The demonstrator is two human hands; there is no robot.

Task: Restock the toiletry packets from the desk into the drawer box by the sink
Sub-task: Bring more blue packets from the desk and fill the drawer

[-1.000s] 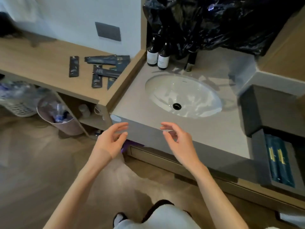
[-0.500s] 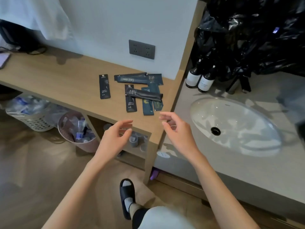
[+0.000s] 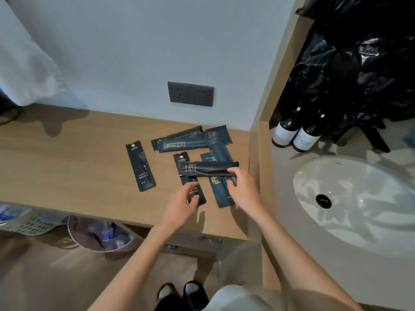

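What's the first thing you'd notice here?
Two hands, the left hand and right hand, reaching into a scatter of dark toiletry packets on the wooden desk. To the right sits a white sink, with two dark bottles behind it.

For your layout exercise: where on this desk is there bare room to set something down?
The wooden desk is bare left of the lone black toothbrush packet, towards the white cloth. It is crowded by the overlapping dark packets.
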